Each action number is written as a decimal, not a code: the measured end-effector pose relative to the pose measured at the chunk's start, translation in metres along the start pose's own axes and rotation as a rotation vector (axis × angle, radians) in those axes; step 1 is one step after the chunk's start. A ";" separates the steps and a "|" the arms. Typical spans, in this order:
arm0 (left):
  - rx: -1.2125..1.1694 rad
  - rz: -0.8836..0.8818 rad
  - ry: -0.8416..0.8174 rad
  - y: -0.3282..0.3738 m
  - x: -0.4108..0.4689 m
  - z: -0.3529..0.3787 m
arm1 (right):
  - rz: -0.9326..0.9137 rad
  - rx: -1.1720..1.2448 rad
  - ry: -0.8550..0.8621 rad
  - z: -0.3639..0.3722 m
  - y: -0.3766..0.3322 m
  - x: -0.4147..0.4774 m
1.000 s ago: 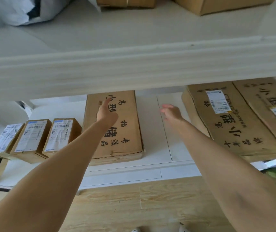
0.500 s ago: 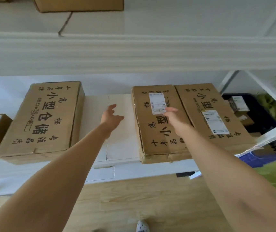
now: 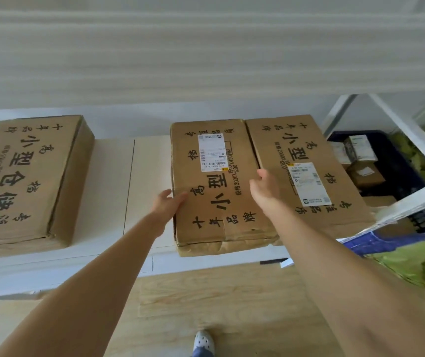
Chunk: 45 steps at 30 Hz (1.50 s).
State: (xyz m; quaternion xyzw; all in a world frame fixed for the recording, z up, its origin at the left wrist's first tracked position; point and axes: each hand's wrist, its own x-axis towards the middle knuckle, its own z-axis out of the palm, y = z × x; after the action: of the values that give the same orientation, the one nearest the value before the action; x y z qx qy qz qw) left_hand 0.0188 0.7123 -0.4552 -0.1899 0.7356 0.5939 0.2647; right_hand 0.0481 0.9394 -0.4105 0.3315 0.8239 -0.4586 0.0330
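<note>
Box [image 3: 214, 202] of creased brown cardboard, black characters, white label [image 3: 211, 152]

A white clog-style shoe [image 3: 203, 340] has a rounded toe dotted with small dark vent holes. Just behind the shoe, at its heel end, shows a strip of blue fabric [image 3: 202, 353], too cropped to tell the garment. Up and left of the shoe, a bare, sleeveless forearm ends in the left hand [image 3: 168, 205]. Up and right of the shoe, a second bare forearm ends in the right hand [image 3: 264, 188]. Both hands are ungloved.
</note>
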 end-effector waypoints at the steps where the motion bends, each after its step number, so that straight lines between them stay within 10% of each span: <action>1: -0.008 -0.005 -0.007 -0.002 0.002 0.002 | 0.002 -0.008 0.000 -0.001 0.000 0.001; 45: -0.198 -0.004 -0.145 -0.157 -0.216 -0.210 | 0.052 0.370 -0.084 0.071 0.038 -0.296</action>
State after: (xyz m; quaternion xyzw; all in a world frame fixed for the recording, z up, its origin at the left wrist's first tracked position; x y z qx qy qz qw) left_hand 0.2476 0.4652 -0.4116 -0.1730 0.6519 0.6753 0.2983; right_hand 0.2828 0.7453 -0.3726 0.3337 0.7143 -0.6148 0.0179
